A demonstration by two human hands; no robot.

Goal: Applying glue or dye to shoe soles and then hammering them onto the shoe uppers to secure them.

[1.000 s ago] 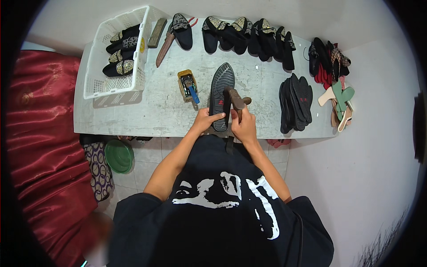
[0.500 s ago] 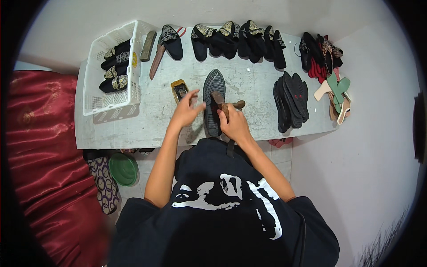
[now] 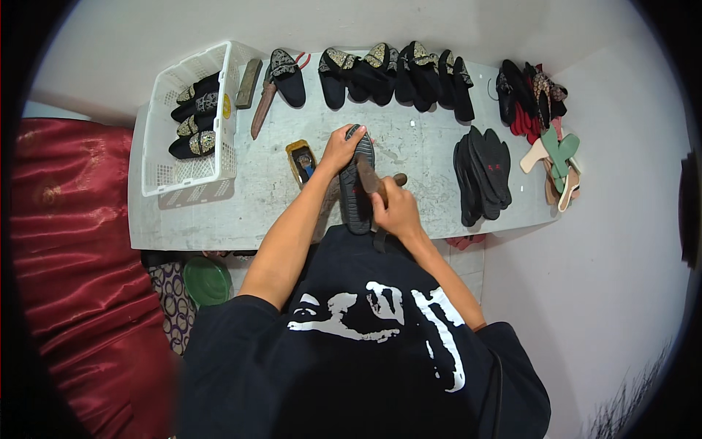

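A black ribbed shoe sole (image 3: 356, 208) lies with its tread upward in front of me, toe pointing away. Whether a shoe upper is beneath it I cannot tell. My left hand (image 3: 341, 151) grips the toe end, thumb across the top. Wrapped in my right hand (image 3: 399, 212) is a brown hammer (image 3: 368, 175), its flat end over the middle of the sole. A rounded wooden end of it sticks out beyond my fingers. Left of the sole stands a small yellowish tub (image 3: 296, 148) with dark contents and a blue piece in it, partly behind my left forearm.
Black slippers fill part of a white basket (image 3: 191, 178). Several more slippers (image 3: 380, 69) line the table's back, near a sheathed tool (image 3: 263, 110) and a whetstone-like block (image 3: 248, 84). Stacked black soles (image 3: 482, 172) and green and beige insoles (image 3: 559, 157) lie right.
My left hand has gone from open beside the sole to gripping its toe end. The right hand still holds the hammer over the sole. A blue piece now shows in the tub.
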